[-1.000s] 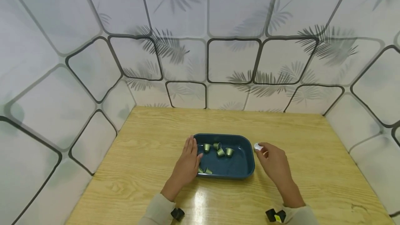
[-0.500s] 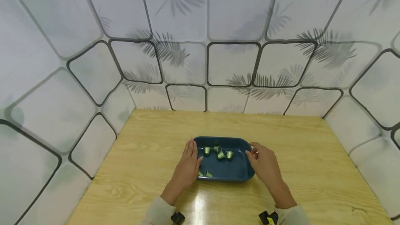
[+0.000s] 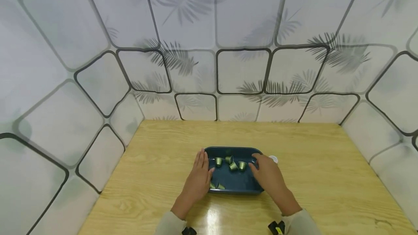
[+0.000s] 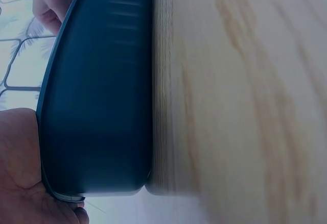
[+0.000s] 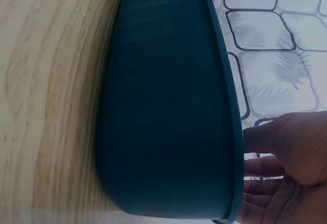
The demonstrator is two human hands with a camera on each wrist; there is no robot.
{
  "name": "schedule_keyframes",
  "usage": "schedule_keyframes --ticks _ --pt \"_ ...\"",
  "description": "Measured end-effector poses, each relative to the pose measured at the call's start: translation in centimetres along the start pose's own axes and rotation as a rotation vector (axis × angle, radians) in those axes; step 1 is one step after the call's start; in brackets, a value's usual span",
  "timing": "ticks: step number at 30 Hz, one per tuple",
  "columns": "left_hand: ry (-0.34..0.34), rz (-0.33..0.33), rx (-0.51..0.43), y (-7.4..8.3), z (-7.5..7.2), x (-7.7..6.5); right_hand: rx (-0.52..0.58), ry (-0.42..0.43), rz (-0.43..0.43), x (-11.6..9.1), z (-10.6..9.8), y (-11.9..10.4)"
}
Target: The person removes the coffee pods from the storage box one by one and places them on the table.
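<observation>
Running lengthwise from one hand to the other, the dark blue tray (image 3: pixel 233 191) sits on the wood-grain table (image 3: pixel 156 177) between them, its long axis going straight across in front of the person and its short ends facing left and right. The left hand (image 3: pixel 197 177) lies along the near-left of it, fingers straight and together, pointing forward across the long axis, with the thumb spread over the inside; it rests on the left end and grips nothing. The right hand (image 3: pixel 269 177) is at the opposite end, loosely spread with a gap between thumb and fingers, reaching over the right end toward the inside. Nothing shows within its fingers; whether they press the rim I cannot tell.

Ahead of the left thumb, inside the tray, stands or lies a green capsule (image 3: pixel 218 161); its pose is unclear. Rightward from it, three more capsules (image 3: pixel 242 166) form a loose cluster, just left of the right thumb. The farthest of the three lies on its side, its wide end turned toward the right hand. Closer to the person, just right of the left thumb's base, two capsules (image 3: pixel 221 186) lie against the near wall, partly hidden. Just beyond the right hand's knuckles, outside the tray, is a white disc (image 3: pixel 273 159), partly covered by that hand.
</observation>
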State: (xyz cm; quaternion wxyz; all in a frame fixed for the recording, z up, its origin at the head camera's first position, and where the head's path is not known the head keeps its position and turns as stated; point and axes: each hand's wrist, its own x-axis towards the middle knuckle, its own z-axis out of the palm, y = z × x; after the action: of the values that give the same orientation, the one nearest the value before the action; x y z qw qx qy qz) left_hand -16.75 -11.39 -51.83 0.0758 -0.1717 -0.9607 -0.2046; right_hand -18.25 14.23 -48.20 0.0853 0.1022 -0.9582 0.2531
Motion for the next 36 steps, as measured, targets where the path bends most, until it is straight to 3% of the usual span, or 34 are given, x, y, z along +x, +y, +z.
schedule_keyframes --ticks 9,23,36 --pt "-0.001 -0.005 -0.006 0.0 0.1 -0.1 0.003 -0.172 0.009 0.9 1.1 -0.1" --pt "-0.012 -0.004 -0.006 0.0 -0.2 -0.1 -0.064 -0.211 -0.001 2.0 2.5 -0.1" --pt "-0.011 -0.005 -0.018 -0.1 -0.3 -0.1 -0.062 -0.215 -0.008 2.5 3.2 -0.6"
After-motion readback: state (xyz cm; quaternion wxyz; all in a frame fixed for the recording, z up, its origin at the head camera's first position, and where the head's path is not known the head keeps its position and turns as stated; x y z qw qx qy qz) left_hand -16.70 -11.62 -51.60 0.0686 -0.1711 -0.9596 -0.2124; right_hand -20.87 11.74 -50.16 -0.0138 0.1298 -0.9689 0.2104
